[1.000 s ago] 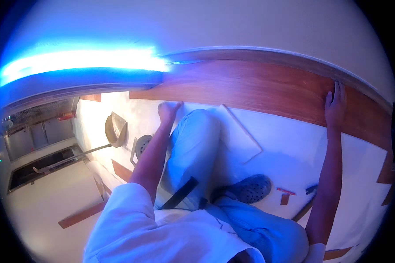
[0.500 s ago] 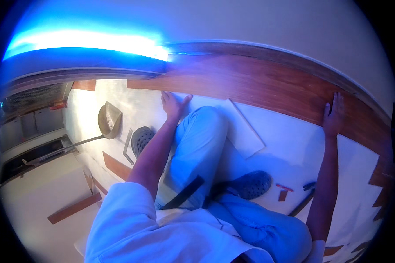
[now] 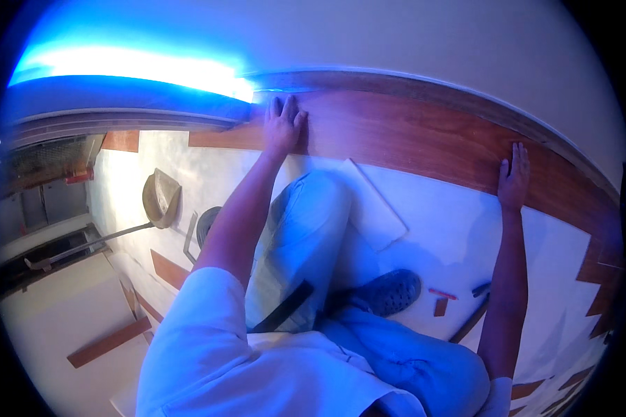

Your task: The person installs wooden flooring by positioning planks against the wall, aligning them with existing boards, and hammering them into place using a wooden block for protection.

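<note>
Reddish-brown wood floor planks (image 3: 396, 135) run along the base of the wall in front of me. My left hand (image 3: 283, 125) rests on them near the end of the blue-lit ledge, its fingers stretched out and pointing to the wall. Farther right, my right hand (image 3: 513, 179) lies on the same planks with its fingers extended. Neither hand holds anything. Between my arms, a pale rectangular board (image 3: 374, 207) lies on the white floor sheet beside my knee.
A hammer (image 3: 474, 313), a red pencil-like stick (image 3: 442, 294) and a small brown offcut (image 3: 440, 307) lie by my right forearm. To the left are a long-handled dustpan (image 3: 163, 199), an angled metal bar (image 3: 190, 238) and loose plank pieces (image 3: 109, 342). Stepped plank ends (image 3: 595, 278) lie far right.
My left hand has moved forward from the planks' near edge onto their surface, closer to the wall. My right hand stays on the planks; the whole view has shifted slightly.
</note>
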The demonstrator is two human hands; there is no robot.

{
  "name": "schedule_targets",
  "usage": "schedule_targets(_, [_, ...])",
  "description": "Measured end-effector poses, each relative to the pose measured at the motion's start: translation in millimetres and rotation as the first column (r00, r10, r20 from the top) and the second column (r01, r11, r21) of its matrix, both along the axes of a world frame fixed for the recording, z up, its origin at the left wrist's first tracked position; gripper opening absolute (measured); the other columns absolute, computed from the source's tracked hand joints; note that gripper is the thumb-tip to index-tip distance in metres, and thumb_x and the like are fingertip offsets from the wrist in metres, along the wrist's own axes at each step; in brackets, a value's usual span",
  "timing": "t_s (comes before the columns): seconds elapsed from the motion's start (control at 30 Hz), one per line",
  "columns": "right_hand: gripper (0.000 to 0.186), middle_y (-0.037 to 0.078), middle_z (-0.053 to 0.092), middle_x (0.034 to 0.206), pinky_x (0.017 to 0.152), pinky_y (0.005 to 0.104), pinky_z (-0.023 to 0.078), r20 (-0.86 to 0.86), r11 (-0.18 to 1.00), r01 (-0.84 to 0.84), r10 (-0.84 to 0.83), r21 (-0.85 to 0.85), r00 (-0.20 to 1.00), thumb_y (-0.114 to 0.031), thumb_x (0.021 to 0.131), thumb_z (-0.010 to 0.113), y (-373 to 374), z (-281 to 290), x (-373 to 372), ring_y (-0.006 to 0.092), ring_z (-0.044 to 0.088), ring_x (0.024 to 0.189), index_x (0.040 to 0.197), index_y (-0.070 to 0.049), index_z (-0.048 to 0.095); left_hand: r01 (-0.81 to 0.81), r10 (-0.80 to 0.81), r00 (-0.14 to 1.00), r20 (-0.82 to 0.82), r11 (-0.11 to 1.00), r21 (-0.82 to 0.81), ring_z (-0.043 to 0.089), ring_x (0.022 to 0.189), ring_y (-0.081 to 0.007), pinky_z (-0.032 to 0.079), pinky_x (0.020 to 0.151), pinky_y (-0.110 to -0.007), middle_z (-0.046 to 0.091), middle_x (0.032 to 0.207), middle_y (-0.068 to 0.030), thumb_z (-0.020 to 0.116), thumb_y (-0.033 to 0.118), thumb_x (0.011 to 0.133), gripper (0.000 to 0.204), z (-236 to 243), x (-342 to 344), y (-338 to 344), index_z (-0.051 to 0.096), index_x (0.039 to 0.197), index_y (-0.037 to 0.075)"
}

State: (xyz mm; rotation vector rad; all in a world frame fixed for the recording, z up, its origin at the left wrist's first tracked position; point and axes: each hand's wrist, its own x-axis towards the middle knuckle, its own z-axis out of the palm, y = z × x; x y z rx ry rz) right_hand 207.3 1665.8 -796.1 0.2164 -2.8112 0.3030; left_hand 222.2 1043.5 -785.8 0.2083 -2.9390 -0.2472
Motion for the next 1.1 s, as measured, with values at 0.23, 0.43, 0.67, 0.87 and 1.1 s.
schedule_targets(0.23, [0.051, 0.014, 0.048, 0.155, 0.123, 0.0461, 0.027, 0.019, 0.999, 0.035, -0.035, 0.036, 0.999, -0.021, 0.099, 0.059, 40, 11, 20, 0.0309, 0.043, 0.145, 0.148, -0.008, 0.052, 0.026, -0.017, 0.954, 0.298, 0.999, -0.025, 0.028, 0.15, -0.0445, 0.025, 0.121, -0.057, 0.03, 0.165, -0.0198, 0.045, 0.059, 0.102, 0.068, -11, -46, 25, 0.043, 0.156, 0.018])
schedule_targets(0.43, [0.043, 0.012, 0.055, 0.149, 0.117, 0.0442, 0.038, 0.035, 0.978, -0.038, 0.046, -0.206, 0.998, -0.028, 0.098, 0.063, 20, -9, 13, 0.0323, 0.05, 0.138, 0.137, -0.01, 0.061, 0.116, -0.162, 0.977, 0.138, 0.95, 0.289, 0.064, 0.11, -0.029, 0.048, 0.1, -0.04, 0.067, 0.122, -0.0155, 0.057, 0.018, 0.102, 0.028, 20, -14, -32, 0.065, 0.123, 0.002])
schedule_targets(0.67, [0.025, 0.013, 0.072, 0.109, 0.092, 0.0441, 0.054, 0.279, 0.893, 0.342, -0.262, -0.292, 0.924, -0.012, 0.094, 0.064, 31, 79, 229, 0.0332, 0.069, 0.101, 0.118, -0.01, 0.07, 0.476, -0.466, 0.879, 0.101, 0.872, -0.118, 0.044, 0.137, -0.0461, 0.037, 0.114, -0.052, 0.043, 0.153, -0.0274, 0.056, 0.042, 0.104, 0.058, -20, -31, -27, 0.047, 0.152, 0.01])
schedule_targets(0.87, [0.027, 0.011, 0.07, 0.096, 0.083, 0.0456, 0.054, 0.447, 0.848, 0.505, -0.395, -0.158, 0.803, -0.013, 0.086, 0.074, -42, 71, 396, 0.0328, 0.067, 0.089, 0.112, -0.007, 0.069, 0.516, -0.513, 0.856, 0.058, 0.844, -0.149, 0.056, 0.124, -0.0402, 0.044, 0.107, -0.049, 0.055, 0.139, -0.0262, 0.055, 0.042, 0.105, 0.056, -16, -36, -33, 0.054, 0.141, 0.0])
schedule_targets(1.1, [0.016, 0.006, 0.072, 0.093, 0.091, 0.0433, 0.044, 0.584, 0.741, 0.62, -0.393, -0.256, 0.71, -0.012, 0.084, 0.077, -67, 55, 408, 0.0272, 0.062, 0.092, 0.099, -0.008, 0.073, 0.378, -0.387, 0.903, -0.184, 0.922, -0.083, 0.055, 0.08, -0.0353, 0.044, 0.072, -0.048, 0.06, 0.083, -0.014, 0.054, 0.02, 0.09, 0.014, 14, 5, -4, 0.062, 0.091, 0.008])
